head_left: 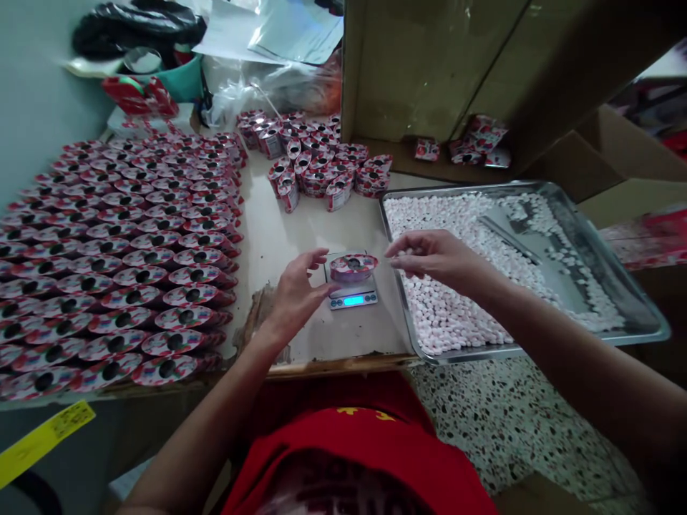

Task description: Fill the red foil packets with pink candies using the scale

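Note:
A small oval printed box [354,267], red and white with a round dark opening on top, stands on a digital scale [353,297] with a lit blue display. My left hand [300,286] is open at the left of the box, thumb and fingers apart. Its thumb tip is close to the box's lower left edge; whether it touches, I cannot tell. To the right, my right hand [434,259] hangs over the near-left rim of a metal tray [652,325], fingers curled and tips drawn together. What lies in those fingers is too small to make out. Small white pellets [456,315] cover much of the tray.
Rows of similar oval boxes [123,250] fill the table's left side; another group [322,172] stands behind the scale. A flat metal strip [509,239] lies in the tray. A cardboard panel [418,71] rises at the back, with several packets [480,139] at its foot.

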Demonstrator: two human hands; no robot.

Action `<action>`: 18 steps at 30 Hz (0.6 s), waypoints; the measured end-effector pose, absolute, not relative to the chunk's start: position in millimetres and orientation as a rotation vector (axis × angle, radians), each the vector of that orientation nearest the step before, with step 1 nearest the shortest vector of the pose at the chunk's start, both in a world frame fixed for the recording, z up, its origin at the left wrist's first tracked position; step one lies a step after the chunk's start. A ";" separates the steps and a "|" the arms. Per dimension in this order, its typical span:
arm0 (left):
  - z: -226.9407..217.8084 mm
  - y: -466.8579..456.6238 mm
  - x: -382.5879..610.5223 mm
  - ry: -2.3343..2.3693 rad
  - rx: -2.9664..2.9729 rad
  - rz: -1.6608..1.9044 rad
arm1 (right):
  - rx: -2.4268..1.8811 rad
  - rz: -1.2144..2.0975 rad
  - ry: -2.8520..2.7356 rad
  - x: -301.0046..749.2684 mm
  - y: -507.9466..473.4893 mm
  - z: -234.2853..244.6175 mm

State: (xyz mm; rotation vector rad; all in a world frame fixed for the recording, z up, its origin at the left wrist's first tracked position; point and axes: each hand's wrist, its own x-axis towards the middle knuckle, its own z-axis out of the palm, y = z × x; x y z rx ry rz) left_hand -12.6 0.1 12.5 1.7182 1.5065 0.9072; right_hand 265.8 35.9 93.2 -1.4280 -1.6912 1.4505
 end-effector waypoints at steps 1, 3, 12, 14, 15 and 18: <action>12.0 1.9 -10.6 1.503 1.723 0.920 | -1.401 1.422 -1.803 254.4 41.4 98.8; 8.6 5.3 -5.0 1.489 1.748 0.935 | -1.349 1.411 -1.931 238.7 52.3 107.2; -3.1 33.9 28.9 1.369 2.172 1.163 | -1.573 0.987 -1.737 313.6 43.6 79.9; 13.9 42.7 42.0 1.206 2.504 1.368 | -1.551 0.925 -1.487 315.8 25.8 60.1; 24.2 46.9 50.6 1.079 2.692 1.455 | -1.486 1.010 -1.274 311.1 18.8 50.1; 51.6 57.2 81.2 0.639 3.150 1.433 | -1.197 1.325 -0.618 288.4 11.5 25.2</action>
